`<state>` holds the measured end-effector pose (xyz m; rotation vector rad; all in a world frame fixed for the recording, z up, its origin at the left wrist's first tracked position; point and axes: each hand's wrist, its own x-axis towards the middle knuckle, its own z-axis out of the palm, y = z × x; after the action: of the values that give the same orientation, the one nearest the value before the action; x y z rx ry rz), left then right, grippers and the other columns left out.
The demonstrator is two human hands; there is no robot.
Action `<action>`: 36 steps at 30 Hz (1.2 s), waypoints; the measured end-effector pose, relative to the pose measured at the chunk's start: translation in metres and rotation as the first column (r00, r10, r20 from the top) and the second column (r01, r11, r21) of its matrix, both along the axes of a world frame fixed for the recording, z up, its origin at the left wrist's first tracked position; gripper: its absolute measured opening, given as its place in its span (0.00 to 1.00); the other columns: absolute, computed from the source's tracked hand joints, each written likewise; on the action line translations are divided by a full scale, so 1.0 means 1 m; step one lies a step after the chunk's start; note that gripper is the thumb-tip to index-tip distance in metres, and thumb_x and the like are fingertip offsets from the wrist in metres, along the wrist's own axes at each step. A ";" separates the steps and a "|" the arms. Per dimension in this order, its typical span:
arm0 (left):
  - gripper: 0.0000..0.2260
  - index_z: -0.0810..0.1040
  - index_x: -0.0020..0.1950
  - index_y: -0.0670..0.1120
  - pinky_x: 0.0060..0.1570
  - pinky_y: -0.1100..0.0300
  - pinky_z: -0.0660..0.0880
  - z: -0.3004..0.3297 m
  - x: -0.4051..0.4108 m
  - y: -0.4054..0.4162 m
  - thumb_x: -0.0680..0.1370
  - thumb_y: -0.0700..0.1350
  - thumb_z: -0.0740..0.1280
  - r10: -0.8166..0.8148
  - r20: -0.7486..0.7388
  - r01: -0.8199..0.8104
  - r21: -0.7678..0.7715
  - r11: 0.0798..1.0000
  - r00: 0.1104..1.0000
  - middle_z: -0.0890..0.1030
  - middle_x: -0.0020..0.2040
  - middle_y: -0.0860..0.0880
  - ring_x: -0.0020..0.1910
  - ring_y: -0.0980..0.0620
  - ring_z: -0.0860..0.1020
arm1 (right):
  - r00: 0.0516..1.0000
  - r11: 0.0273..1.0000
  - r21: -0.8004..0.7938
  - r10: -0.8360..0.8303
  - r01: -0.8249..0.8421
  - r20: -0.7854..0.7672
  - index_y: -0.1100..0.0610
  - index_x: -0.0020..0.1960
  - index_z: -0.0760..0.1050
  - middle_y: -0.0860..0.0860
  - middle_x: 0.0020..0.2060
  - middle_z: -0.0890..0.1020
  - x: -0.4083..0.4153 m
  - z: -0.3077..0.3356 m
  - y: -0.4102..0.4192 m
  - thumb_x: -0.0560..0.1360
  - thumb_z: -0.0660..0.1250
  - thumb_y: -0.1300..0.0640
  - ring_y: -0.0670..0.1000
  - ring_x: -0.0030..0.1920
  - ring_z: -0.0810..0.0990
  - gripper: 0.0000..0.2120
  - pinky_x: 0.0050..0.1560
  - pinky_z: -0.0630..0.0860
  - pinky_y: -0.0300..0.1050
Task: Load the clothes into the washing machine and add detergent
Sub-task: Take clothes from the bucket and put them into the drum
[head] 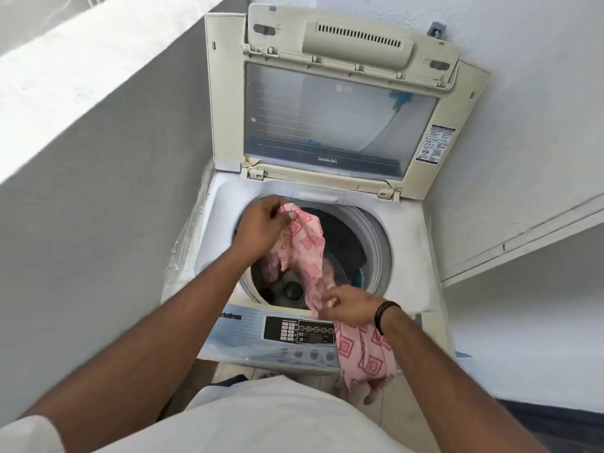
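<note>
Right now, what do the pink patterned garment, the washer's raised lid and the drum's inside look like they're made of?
Pink patterned garment: thin woven fabric, likely cotton; it drapes limply and crumples.
Raised lid: yellowed cream plastic frame, matte, around a clear glossy panel, glass or plastic, since the wall shows through.
Drum: too dark to be sure; its rim ring looks like pale smooth plastic.

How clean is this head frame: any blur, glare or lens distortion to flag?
Head view: wide-angle bending shows in the slanted walls and the splayed lid; its window carries hazy reflections. Daylight is soft, with a bright washed-out ledge at upper left. The left hand, right hand and pink patterned cloth are slightly soft; control panel print is barely legible.
</note>
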<state>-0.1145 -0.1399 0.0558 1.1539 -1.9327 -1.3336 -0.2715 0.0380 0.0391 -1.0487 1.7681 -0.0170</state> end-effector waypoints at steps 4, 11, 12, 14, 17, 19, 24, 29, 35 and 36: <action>0.03 0.82 0.51 0.48 0.50 0.52 0.81 -0.010 -0.012 -0.013 0.79 0.45 0.70 0.048 -0.072 -0.044 0.054 0.998 0.996 0.85 0.46 0.53 0.46 0.54 0.84 | 1.000 0.999 -0.044 0.001 -0.002 -0.015 0.51 0.47 0.85 0.46 0.41 0.86 -0.002 -0.005 -0.004 0.75 0.72 0.52 0.48 0.44 0.85 0.04 0.49 0.81 0.46; 0.02 0.85 0.45 0.49 0.40 0.62 0.71 -0.065 -0.008 0.000 0.74 0.43 0.75 -0.121 0.281 0.104 0.075 0.992 0.952 0.83 0.36 0.55 0.37 0.56 0.81 | 0.989 0.982 -0.179 -0.082 0.058 -0.127 0.51 0.43 0.82 0.47 0.41 0.84 -0.020 0.002 -0.020 0.71 0.67 0.72 0.43 0.40 0.81 0.15 0.34 0.75 0.29; 0.02 0.85 0.45 0.49 0.40 0.61 0.72 -0.076 -0.003 0.003 0.74 0.43 0.75 -0.136 0.337 0.106 0.106 0.989 0.932 0.84 0.37 0.54 0.36 0.56 0.80 | 0.982 0.964 -0.243 -0.138 0.105 -0.126 0.52 0.44 0.81 0.47 0.40 0.83 -0.023 0.005 -0.024 0.71 0.66 0.72 0.43 0.39 0.80 0.16 0.32 0.72 0.27; 0.03 0.86 0.47 0.49 0.40 0.59 0.74 -0.094 0.006 0.008 0.75 0.44 0.75 -0.188 0.413 0.119 0.188 0.975 0.891 0.85 0.41 0.50 0.34 0.55 0.79 | 0.957 0.896 -0.404 -0.258 0.186 -0.133 0.54 0.46 0.82 0.49 0.41 0.84 -0.029 0.011 -0.037 0.70 0.66 0.72 0.46 0.41 0.81 0.16 0.32 0.71 0.27; 0.04 0.86 0.49 0.48 0.45 0.57 0.78 -0.109 0.012 0.014 0.76 0.45 0.74 -0.228 0.470 0.144 0.207 0.968 0.853 0.86 0.43 0.49 0.40 0.52 0.82 | 0.897 0.725 -0.621 -0.435 0.297 -0.078 0.56 0.47 0.84 0.48 0.41 0.84 -0.036 0.025 -0.065 0.69 0.67 0.72 0.41 0.42 0.81 0.15 0.42 0.75 0.25; 0.02 0.86 0.48 0.49 0.42 0.59 0.76 -0.110 0.012 0.014 0.76 0.45 0.74 -0.183 0.450 0.102 0.199 0.975 0.874 0.85 0.42 0.51 0.41 0.52 0.83 | 0.847 0.577 -0.742 -0.530 0.341 -0.023 0.56 0.46 0.84 0.45 0.40 0.83 -0.044 0.039 -0.089 0.70 0.67 0.71 0.36 0.41 0.79 0.14 0.43 0.74 0.25; 0.01 0.85 0.45 0.50 0.37 0.63 0.72 -0.091 0.002 0.001 0.76 0.47 0.74 0.034 0.272 -0.057 0.076 0.995 0.962 0.82 0.36 0.57 0.37 0.58 0.80 | 0.735 0.238 -0.905 -0.669 0.353 0.111 0.55 0.46 0.83 0.48 0.43 0.85 -0.063 0.070 -0.136 0.73 0.69 0.66 0.44 0.42 0.81 0.09 0.44 0.74 0.29; 0.03 0.84 0.46 0.53 0.35 0.64 0.70 -0.081 -0.006 -0.012 0.75 0.45 0.74 0.131 0.161 -0.138 0.032 0.990 0.978 0.82 0.35 0.58 0.35 0.57 0.79 | 0.760 0.261 -0.921 -0.647 0.290 0.056 0.53 0.47 0.81 0.50 0.47 0.83 -0.067 0.048 -0.132 0.72 0.69 0.68 0.47 0.45 0.81 0.12 0.46 0.78 0.34; 0.04 0.84 0.47 0.52 0.42 0.54 0.80 -0.103 0.013 -0.002 0.74 0.45 0.71 -0.129 0.474 0.087 0.109 0.990 0.871 0.84 0.38 0.53 0.39 0.53 0.82 | 0.860 0.699 -0.664 -0.483 0.266 -0.164 0.56 0.53 0.81 0.51 0.50 0.83 -0.053 -0.039 -0.074 0.71 0.66 0.73 0.51 0.52 0.81 0.17 0.53 0.78 0.42; 0.06 0.85 0.50 0.52 0.45 0.54 0.81 -0.106 0.016 0.002 0.75 0.46 0.70 -0.217 0.569 0.183 0.117 0.976 0.793 0.85 0.42 0.52 0.42 0.51 0.83 | 0.882 0.778 -0.579 -0.426 0.245 -0.200 0.56 0.54 0.81 0.51 0.52 0.83 -0.051 -0.053 -0.064 0.71 0.65 0.74 0.51 0.52 0.81 0.19 0.53 0.79 0.43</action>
<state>-0.0984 -0.1376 -0.0502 1.5569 -2.5234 -1.2337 -0.3222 -0.0256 -0.0144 -1.1469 2.3151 -0.6453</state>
